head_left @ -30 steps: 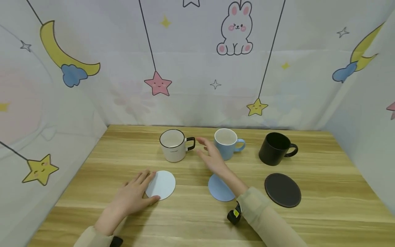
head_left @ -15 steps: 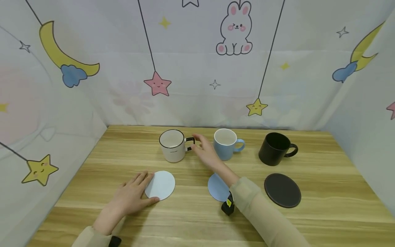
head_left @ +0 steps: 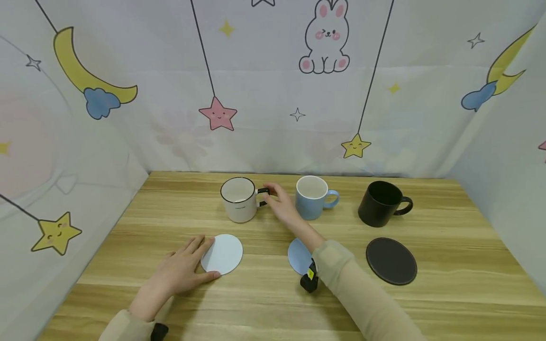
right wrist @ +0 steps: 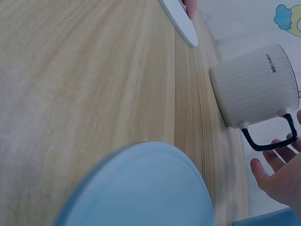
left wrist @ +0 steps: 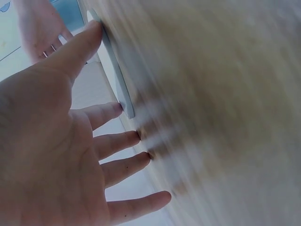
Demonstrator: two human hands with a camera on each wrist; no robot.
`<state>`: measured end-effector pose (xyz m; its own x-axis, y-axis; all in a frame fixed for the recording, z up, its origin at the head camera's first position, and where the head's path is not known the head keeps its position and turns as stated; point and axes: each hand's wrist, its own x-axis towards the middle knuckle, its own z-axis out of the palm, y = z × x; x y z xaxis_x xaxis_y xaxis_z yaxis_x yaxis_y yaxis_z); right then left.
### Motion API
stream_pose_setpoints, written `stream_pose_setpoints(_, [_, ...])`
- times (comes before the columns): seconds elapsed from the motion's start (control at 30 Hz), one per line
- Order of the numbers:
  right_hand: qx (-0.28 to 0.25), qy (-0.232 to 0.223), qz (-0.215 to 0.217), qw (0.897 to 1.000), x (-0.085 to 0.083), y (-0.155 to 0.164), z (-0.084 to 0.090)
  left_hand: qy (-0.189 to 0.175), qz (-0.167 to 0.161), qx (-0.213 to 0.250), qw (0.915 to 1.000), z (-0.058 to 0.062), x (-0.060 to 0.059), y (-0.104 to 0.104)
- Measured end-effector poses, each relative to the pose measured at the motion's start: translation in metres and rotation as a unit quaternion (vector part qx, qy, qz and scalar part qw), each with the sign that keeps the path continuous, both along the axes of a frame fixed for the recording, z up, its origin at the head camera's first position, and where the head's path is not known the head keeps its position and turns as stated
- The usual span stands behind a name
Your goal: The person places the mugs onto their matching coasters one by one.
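Wooden table set with three mugs in row, three coasters in front. White mug placed at 12 o'clock of white coaster, apart from it. Right hand seen at mug's black handle, fingers relaxed, not yet curled round; no grip made. Left hand laid flat, straight fingers resting on coaster's 9 o'clock edge. Blue mug just beside right hand at 3 o'clock. Risk judged: blue mug could be knocked by back of hand; handle could be caught too shallowly, mug tipped.

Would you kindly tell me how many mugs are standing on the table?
3, in one row at the back: the white mug on the left, the blue mug in the middle, the black mug on the right. None seems hidden.
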<state>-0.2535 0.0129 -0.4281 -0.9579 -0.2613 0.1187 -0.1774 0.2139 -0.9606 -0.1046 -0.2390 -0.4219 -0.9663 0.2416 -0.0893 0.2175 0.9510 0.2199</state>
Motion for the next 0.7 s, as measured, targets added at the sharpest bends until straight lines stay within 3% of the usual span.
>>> stream_pose_setpoints(0.7, [0.009, -0.013, -0.01, 1.0, -0.0085, -0.008, -0.0049, -0.044, 0.006, 0.006, 0.999, 0.0035, -0.0014, 0.0034])
